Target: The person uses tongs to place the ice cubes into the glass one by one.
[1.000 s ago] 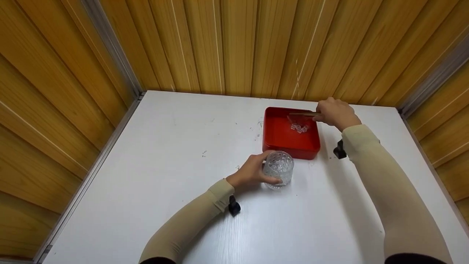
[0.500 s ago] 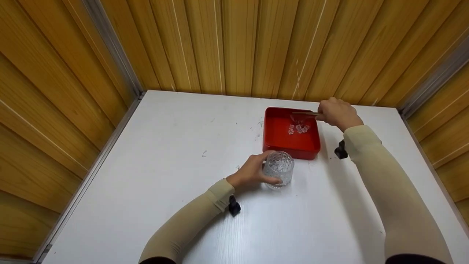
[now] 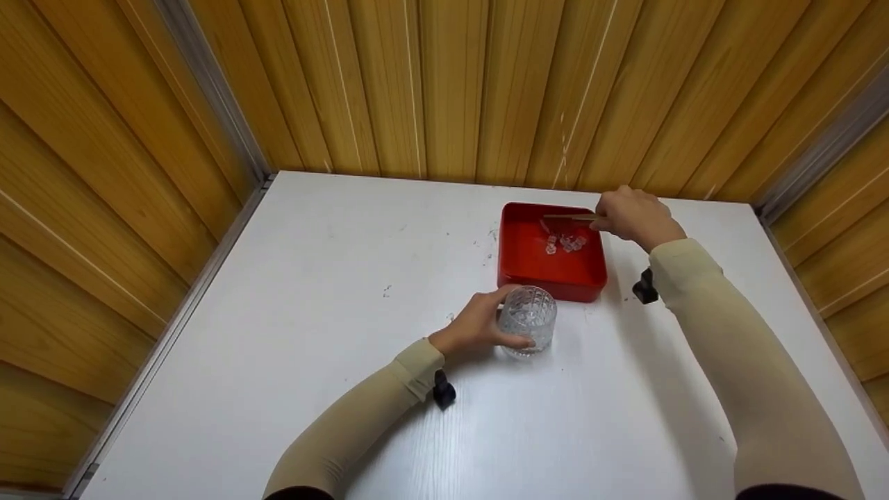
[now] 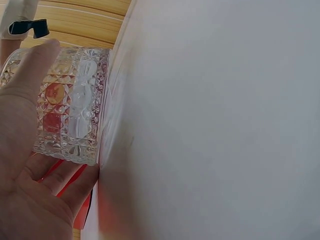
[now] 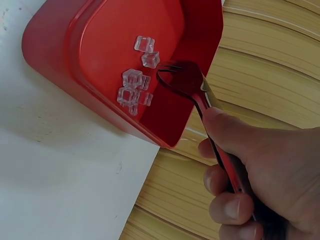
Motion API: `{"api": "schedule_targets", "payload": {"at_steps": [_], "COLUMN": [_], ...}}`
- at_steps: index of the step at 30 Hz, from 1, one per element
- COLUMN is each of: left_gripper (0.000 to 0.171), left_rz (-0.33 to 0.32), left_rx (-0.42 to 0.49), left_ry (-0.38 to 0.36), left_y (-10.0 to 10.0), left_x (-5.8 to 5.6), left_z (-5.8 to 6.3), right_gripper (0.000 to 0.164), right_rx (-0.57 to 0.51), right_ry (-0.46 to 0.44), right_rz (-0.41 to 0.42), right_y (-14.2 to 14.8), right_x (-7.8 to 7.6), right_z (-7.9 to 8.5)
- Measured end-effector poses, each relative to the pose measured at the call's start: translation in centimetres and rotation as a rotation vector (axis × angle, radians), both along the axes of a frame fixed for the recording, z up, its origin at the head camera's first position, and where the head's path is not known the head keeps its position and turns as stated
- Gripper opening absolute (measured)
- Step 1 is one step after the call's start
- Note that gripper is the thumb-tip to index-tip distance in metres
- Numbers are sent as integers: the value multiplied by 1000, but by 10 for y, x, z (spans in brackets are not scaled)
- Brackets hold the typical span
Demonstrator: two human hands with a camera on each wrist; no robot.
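My left hand (image 3: pixel 479 323) grips a clear cut-glass tumbler (image 3: pixel 529 316) that stands upright on the white table, thumb on its near side. In the left wrist view the glass (image 4: pixel 70 107) shows its faceted wall, with fingers round it. My right hand (image 3: pixel 635 214) holds metal serving tongs (image 3: pixel 573 217) over the far side of a red square tray (image 3: pixel 545 267). In the right wrist view the tongs (image 5: pixel 197 97) have a forked tip, apart from several clear ice-like cubes (image 5: pixel 132 80) on the tray floor. Nothing shows between the tong tips.
The white table (image 3: pixel 333 292) meets a wood-patterned wall (image 3: pixel 444 90) just behind the tray. The tray's near wall (image 3: pixel 555 290) stands close behind the glass. Dark camera mounts (image 3: pixel 443 390) hang at both wrists.
A pair of cubes has come apart from the cluster, toward the left. My right hand and the tongs have shifted slightly left. My left hand and the glass stay put.
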State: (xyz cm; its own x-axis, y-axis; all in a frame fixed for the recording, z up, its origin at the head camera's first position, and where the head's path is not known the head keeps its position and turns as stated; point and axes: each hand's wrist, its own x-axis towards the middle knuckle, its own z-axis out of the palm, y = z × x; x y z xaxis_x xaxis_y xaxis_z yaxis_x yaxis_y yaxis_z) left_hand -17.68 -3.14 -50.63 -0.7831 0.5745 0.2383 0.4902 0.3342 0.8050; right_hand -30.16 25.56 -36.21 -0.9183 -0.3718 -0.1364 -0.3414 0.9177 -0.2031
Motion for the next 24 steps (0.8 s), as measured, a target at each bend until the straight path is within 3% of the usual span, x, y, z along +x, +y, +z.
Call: {"api": "schedule_targets", "payload": {"at_steps": [24], "left_gripper": [83], "left_rz": [5], "left_rx": [3], "left_ry": [-9], "left_y": [0], "left_x": [1], "left_z": [3], "right_gripper": [26], "right_rx": [31], "right_ry": [8], "right_rz": [20], "right_y": [-3], "right_x": [0], "right_z": [-6]}}
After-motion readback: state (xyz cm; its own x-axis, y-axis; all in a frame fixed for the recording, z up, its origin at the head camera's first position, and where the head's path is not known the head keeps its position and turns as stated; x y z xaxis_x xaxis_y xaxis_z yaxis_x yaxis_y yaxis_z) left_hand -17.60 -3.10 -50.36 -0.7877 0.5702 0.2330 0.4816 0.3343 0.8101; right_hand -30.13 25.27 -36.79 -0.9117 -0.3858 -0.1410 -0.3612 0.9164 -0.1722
